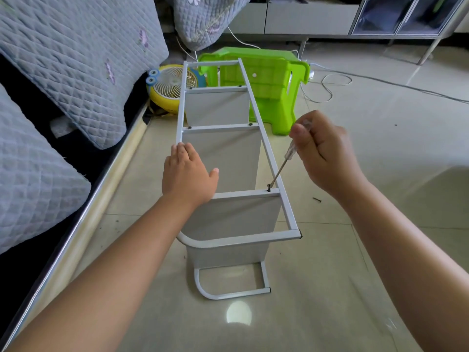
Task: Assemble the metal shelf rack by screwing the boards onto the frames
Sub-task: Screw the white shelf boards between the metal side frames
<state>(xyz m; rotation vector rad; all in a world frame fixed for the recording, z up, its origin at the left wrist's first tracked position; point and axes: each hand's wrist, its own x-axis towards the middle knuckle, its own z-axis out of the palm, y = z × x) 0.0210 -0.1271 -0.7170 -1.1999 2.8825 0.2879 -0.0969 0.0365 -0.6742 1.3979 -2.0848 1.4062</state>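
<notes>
The white metal shelf rack lies on its side on the tiled floor, its upper frame [258, 102] facing me with three boards [228, 158] hanging below the crossbars. My left hand [187, 174] rests flat on the frame's left rail, fingers straight. My right hand [322, 151] grips a clear-handled screwdriver [284, 163]. Its tip sits in a dark screw [268, 186] at the right end of the nearest board's crossbar. Dark screw heads show at the ends of the two farther crossbars.
A loose dark screw [316, 199] lies on the tiles right of the rack. A green plastic stool [269, 80] lies tipped behind it, beside a yellow desk fan [172, 85]. A bed with grey quilted bedding [63, 59] borders the left. White cables [330, 82] trail at the back right.
</notes>
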